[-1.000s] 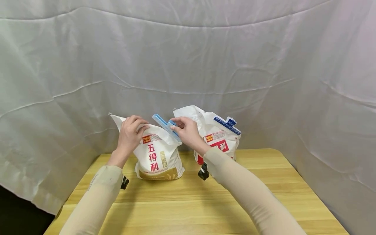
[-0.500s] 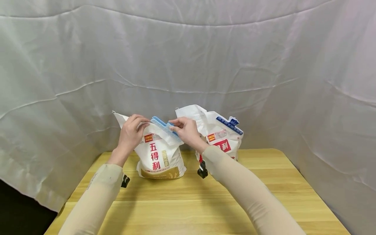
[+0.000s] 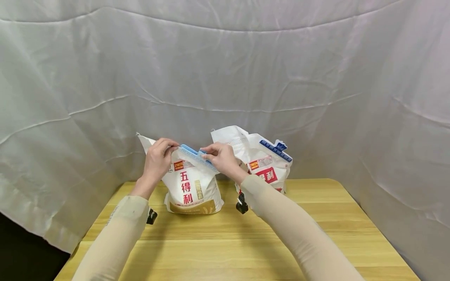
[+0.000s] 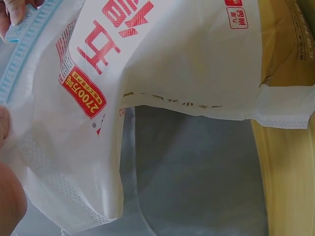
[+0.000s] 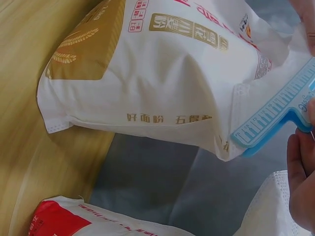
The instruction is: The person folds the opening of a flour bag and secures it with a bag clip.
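Observation:
A white flour bag (image 3: 204, 189) with red lettering and a gold base stands upright on the table. Its folded top is pinched between the fingers and thumb of my left hand (image 3: 157, 159). My right hand (image 3: 225, 158) grips the handle of a light blue bag clip (image 3: 195, 156), which lies slantwise along the bag's top right edge. In the right wrist view, the clip (image 5: 275, 110) spans the fold near the bag's corner, and the thumb presses its handle. The left wrist view shows the clip's far end (image 4: 15, 69) close to my left fingers.
A second flour bag (image 3: 260, 164) with a red label stands to the right, partly behind my right hand. A dark blue clip (image 3: 275, 150) sits on its top. Grey cloth (image 3: 225, 70) hangs behind the wooden table (image 3: 218, 249).
The light blue clip has tipped down at its left end and now lies along the bag's top fold. My left hand stays on the fold. The whole view has shifted slightly.

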`<state>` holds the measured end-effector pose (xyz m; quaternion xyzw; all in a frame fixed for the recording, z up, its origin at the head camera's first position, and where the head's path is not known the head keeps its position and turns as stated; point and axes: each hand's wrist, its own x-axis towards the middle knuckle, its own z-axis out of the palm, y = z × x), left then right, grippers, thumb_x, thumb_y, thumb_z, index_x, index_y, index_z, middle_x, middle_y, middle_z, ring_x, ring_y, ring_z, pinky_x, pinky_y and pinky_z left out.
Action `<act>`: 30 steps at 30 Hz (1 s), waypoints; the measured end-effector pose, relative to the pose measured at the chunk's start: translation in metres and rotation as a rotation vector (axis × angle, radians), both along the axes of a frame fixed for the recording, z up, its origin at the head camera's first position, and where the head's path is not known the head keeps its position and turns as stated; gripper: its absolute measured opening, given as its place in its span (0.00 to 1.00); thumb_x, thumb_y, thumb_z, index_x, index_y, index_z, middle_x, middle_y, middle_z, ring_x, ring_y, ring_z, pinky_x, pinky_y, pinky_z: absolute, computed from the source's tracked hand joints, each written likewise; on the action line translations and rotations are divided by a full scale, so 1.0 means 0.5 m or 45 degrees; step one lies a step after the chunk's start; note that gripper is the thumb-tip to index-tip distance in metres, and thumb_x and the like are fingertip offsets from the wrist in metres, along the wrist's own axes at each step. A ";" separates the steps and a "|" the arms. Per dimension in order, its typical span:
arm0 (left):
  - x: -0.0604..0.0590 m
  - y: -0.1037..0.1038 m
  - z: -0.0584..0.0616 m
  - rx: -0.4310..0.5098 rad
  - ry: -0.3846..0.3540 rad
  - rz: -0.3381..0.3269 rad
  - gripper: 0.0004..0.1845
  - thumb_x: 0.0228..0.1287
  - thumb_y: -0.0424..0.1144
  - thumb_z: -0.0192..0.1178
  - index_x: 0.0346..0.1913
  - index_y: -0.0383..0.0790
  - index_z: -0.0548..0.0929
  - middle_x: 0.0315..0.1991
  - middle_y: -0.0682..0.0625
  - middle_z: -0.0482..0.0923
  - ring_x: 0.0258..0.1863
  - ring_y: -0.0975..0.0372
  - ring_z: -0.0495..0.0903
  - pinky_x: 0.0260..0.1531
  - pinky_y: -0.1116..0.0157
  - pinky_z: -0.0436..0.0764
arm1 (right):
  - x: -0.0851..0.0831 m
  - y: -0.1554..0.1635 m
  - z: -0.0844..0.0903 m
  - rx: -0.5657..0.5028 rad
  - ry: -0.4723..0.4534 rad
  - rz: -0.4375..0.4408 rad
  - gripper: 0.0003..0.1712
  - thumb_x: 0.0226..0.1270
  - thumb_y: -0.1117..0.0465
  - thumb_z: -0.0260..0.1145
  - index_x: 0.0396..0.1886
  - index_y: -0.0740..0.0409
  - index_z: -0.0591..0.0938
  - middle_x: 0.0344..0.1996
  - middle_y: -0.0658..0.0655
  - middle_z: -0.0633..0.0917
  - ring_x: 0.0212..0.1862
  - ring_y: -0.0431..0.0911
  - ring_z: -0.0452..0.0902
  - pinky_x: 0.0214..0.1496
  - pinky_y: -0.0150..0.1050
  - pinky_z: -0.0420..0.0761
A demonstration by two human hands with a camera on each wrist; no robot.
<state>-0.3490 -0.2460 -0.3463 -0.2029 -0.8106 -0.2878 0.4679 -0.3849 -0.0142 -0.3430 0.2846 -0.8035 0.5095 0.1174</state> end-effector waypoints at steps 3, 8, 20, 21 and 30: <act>-0.002 0.002 0.000 0.009 0.005 -0.009 0.02 0.67 0.24 0.66 0.39 0.31 0.87 0.39 0.40 0.86 0.41 0.48 0.85 0.44 0.55 0.86 | -0.002 -0.001 -0.003 0.017 0.017 0.002 0.10 0.65 0.68 0.75 0.45 0.60 0.92 0.44 0.58 0.90 0.40 0.47 0.87 0.40 0.33 0.86; -0.005 0.004 -0.001 0.012 0.021 -0.024 0.02 0.66 0.24 0.67 0.38 0.31 0.87 0.39 0.40 0.86 0.41 0.48 0.85 0.44 0.55 0.85 | -0.003 -0.002 -0.005 0.043 0.027 -0.005 0.10 0.65 0.67 0.76 0.46 0.60 0.92 0.43 0.58 0.89 0.41 0.48 0.88 0.41 0.33 0.86; -0.001 0.005 -0.001 -0.018 0.032 -0.033 0.02 0.65 0.25 0.68 0.39 0.31 0.88 0.40 0.40 0.85 0.43 0.47 0.83 0.46 0.55 0.83 | -0.012 0.003 -0.006 0.147 -0.037 0.033 0.17 0.68 0.63 0.74 0.56 0.57 0.88 0.50 0.57 0.86 0.52 0.50 0.85 0.54 0.37 0.85; -0.001 0.005 -0.001 -0.020 0.034 -0.032 0.02 0.65 0.25 0.68 0.39 0.31 0.88 0.40 0.40 0.85 0.43 0.47 0.83 0.47 0.56 0.83 | -0.012 0.003 -0.006 0.158 -0.020 0.030 0.18 0.68 0.63 0.74 0.57 0.57 0.88 0.50 0.57 0.86 0.52 0.50 0.85 0.54 0.38 0.85; -0.001 0.002 -0.003 -0.050 0.045 -0.021 0.03 0.65 0.24 0.68 0.40 0.31 0.88 0.42 0.40 0.85 0.44 0.47 0.82 0.48 0.55 0.82 | -0.007 0.004 -0.009 0.195 0.052 0.013 0.20 0.69 0.60 0.74 0.60 0.55 0.87 0.54 0.55 0.87 0.48 0.48 0.84 0.51 0.36 0.84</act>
